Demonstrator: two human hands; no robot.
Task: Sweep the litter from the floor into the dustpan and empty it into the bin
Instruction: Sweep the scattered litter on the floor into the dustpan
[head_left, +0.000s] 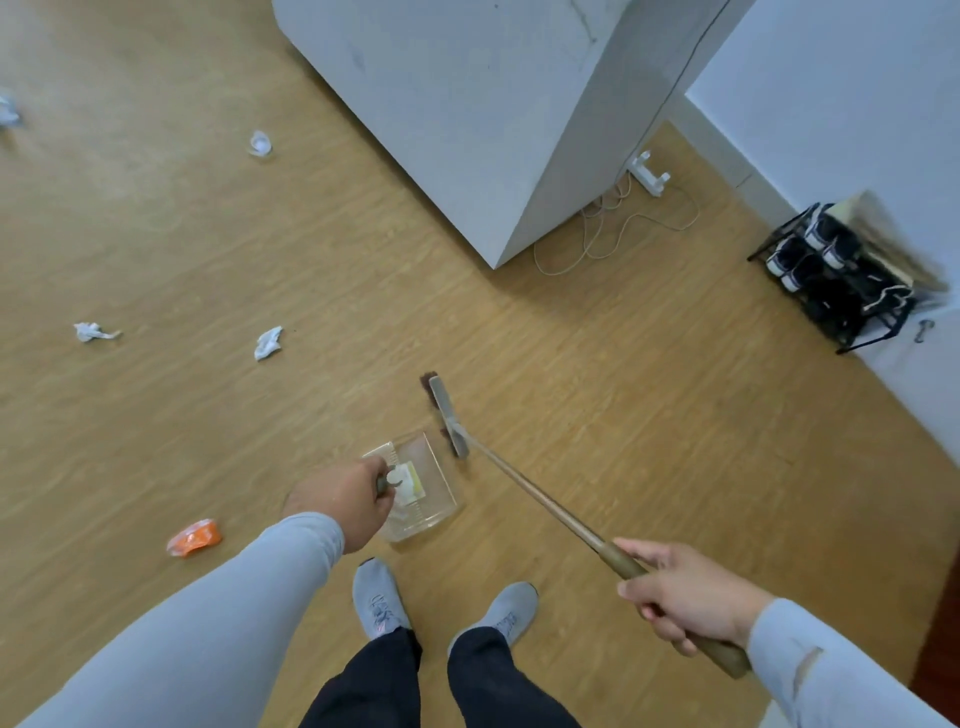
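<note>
The right hand (680, 597) gripped the broom (530, 483), head touching the dustpan's (431, 499) far lip. The left hand (345, 501) held the dustpan handle. Nearest litter, an orange wrapper (195, 538), lay leftward, on the left hand's side.

Shoe rack (836, 278), power strip (648, 174)

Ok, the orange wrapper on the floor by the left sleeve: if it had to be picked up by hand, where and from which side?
Probably from straight above, pinching the crumpled orange wrapper across its narrow middle. It lies flat and long on the wooden floor, with bare floor all round. The left hand is nearest, but its grip is on the dustpan handle.
</note>
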